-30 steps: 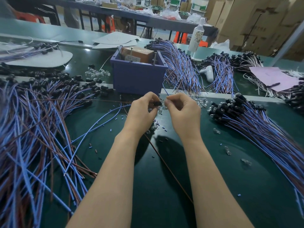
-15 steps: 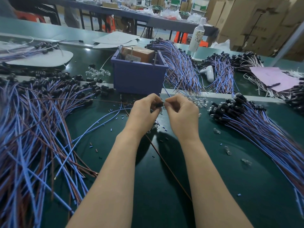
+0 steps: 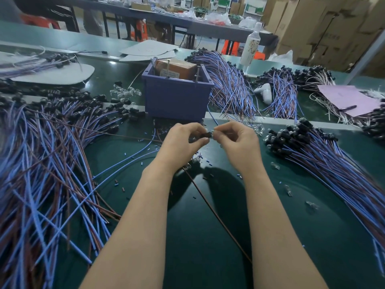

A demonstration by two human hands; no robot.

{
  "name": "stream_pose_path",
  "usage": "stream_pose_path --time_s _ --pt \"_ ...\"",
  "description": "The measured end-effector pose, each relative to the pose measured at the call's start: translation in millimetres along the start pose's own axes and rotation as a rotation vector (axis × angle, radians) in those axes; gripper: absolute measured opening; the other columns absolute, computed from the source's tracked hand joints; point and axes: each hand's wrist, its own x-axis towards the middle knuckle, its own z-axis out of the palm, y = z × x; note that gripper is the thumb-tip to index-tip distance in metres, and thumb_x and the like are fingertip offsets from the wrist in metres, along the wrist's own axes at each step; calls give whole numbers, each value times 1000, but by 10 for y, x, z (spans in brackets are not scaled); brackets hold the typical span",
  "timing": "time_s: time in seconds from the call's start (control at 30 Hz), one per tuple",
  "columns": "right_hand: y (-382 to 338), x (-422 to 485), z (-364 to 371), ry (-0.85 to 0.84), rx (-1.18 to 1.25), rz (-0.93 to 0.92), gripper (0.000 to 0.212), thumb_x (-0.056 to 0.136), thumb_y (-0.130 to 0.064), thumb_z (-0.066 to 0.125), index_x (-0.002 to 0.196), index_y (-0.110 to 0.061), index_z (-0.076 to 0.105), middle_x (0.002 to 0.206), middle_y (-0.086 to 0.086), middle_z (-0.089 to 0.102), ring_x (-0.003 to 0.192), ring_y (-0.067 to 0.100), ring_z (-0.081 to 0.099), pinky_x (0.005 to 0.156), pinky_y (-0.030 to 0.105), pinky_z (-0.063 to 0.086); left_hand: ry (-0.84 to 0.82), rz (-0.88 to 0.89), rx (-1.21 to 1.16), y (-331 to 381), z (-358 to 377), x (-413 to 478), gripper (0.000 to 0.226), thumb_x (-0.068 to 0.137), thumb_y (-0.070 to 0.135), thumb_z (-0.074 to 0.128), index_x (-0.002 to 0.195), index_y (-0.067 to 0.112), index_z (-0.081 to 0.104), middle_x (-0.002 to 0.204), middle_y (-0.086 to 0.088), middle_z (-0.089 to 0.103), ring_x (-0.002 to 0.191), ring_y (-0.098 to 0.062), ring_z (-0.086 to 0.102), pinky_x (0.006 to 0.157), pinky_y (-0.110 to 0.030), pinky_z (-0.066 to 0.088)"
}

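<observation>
Dark green tabletop [image 3: 198, 257], bare patch between the forearms; one brown wire [image 3: 218, 217] runs across it toward the hands.

Left hand [image 3: 183, 140]: grip closed, thumb and forefinger pinching a small black socket [image 3: 205, 135], held above the tabletop just in front of the blue bin [image 3: 177, 101].

Right hand [image 3: 237, 140]: grip closed, fingertips pinched at the socket's right end on a small clear part [image 3: 212, 134], mostly hidden. The two hands nearly touch.

Left: loose blue and brown wires [image 3: 41, 163]. Right: wire bundle with black caps [image 3: 302, 136].

Bin holds a cardboard box [image 3: 177, 68]. Clear bulbs [image 3: 123, 92] just left of the bin. Farther back: white bottle [image 3: 251, 46], pink paper [image 3: 345, 97].
</observation>
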Motion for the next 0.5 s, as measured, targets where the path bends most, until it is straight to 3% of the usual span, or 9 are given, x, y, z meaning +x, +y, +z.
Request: stream_pose_path --time_s 0.17,0.33,0.43,0.5 --pt "-3 1 -19 -47 34 20 23 84 -6 67 75 -26 65 71 -7 67 69 6 62 70 18 50 -35 -2 -19 -11 15 -2 9 83 25 72 89 19 68 68 14 56 64 2 50 60 -5 36" --pt "5 -12 48 -37 37 29 12 86 -6 65 89 -16 70 84 3 71 83 16 67 80 26 53 -18 -27 20 -31 35 18 11 83 23 71 94 22 69 68 18 54 58 6 49 57 -5 34" --pt "-4 -27 85 -65 1 12 15 87 -5 62 98 -12 70 92 4 72 89 16 67 86 27 53 6 -59 44 -33 56 29 16 85 21 69 101 24 69 69 19 53 59 5 47 63 -14 36" --pt "-25 -38 110 -41 -30 -25 14 88 -4 62 98 -11 69 90 1 71 88 14 67 85 25 52 30 -80 4 -41 70 32 16 85 15 67 100 22 69 70 20 54 64 6 51 65 -13 39"
